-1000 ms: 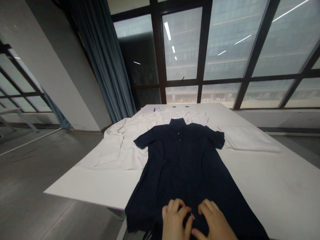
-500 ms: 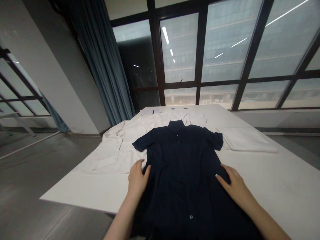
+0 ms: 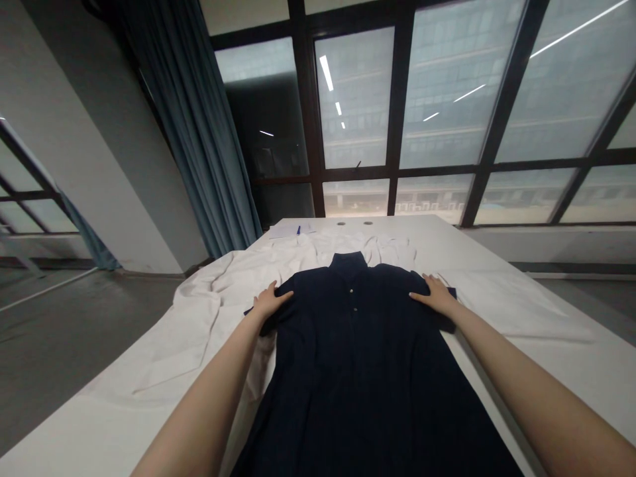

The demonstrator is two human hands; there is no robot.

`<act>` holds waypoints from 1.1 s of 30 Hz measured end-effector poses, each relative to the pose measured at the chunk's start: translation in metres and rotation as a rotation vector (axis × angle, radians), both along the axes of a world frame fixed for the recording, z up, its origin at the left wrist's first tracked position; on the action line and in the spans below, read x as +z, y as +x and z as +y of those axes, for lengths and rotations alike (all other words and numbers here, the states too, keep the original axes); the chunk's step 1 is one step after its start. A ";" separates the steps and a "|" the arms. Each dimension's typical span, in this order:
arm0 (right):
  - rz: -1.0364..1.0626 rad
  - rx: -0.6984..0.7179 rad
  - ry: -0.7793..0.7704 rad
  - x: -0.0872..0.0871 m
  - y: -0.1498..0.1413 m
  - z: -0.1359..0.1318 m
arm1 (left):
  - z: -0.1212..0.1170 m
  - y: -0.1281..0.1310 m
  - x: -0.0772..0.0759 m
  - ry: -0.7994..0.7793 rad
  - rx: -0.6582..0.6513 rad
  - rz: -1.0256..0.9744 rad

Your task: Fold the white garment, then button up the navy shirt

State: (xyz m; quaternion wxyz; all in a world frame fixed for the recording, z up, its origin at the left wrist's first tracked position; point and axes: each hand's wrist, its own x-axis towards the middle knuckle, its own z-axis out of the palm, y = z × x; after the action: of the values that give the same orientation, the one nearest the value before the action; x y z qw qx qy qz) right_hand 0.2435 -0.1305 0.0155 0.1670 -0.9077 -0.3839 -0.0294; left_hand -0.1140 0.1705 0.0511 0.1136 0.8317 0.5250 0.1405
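Observation:
A dark navy short-sleeved shirt (image 3: 355,371) lies front up, its stand collar pointing away from me and two small buttons showing below it. On its left sleeve side rests my left hand (image 3: 269,302), fingers spread over the cloth near the shoulder. My right hand (image 3: 435,295) lies on the opposite sleeve, thumb apart from the fingers. Neither hand visibly pinches the fabric. Under and beside the shirt on the left is a crumpled white garment (image 3: 199,311). The shirt's lower hem is out of view.
Folded white cloth (image 3: 517,311) lies to the right on the white table (image 3: 417,228). A blue pen (image 3: 299,230) and paper sit at the far left end. Beyond stand a blue curtain (image 3: 193,132), a pillar (image 3: 114,165) and dark-framed windows.
Both hands have moved forward from the shirt's sides up to its sleeves and shoulders. The view has come closer to the table.

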 end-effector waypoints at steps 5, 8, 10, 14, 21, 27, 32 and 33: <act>0.037 0.010 -0.087 -0.006 0.027 0.041 | 0.017 0.039 -0.010 -0.115 -0.106 0.032; 0.031 0.053 -0.137 0.000 0.038 0.055 | 0.018 0.059 -0.008 -0.127 -0.200 0.087; 0.006 0.116 -0.190 0.008 0.043 0.061 | 0.018 0.068 -0.005 -0.084 -0.233 0.104; -0.078 0.134 -0.212 0.030 0.051 0.068 | 0.028 0.078 0.007 0.077 -0.175 0.096; -0.319 0.036 -0.120 0.092 0.061 0.075 | 0.055 0.106 0.056 0.343 -0.066 0.005; -0.569 -0.073 -0.038 0.117 0.063 0.086 | 0.060 0.130 0.068 0.369 -0.012 -0.071; -0.480 -0.086 -0.077 0.090 0.061 0.089 | 0.059 0.133 0.041 0.204 0.001 -0.024; -0.443 -0.081 -0.091 0.081 0.060 0.089 | 0.058 0.132 0.035 0.176 -0.011 -0.012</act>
State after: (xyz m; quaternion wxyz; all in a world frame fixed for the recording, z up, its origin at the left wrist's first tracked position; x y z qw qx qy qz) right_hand 0.3032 -0.0413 0.0964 0.0359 -0.9004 -0.3754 -0.2172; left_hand 0.0184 0.2289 0.0857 0.0442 0.8406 0.5052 0.1902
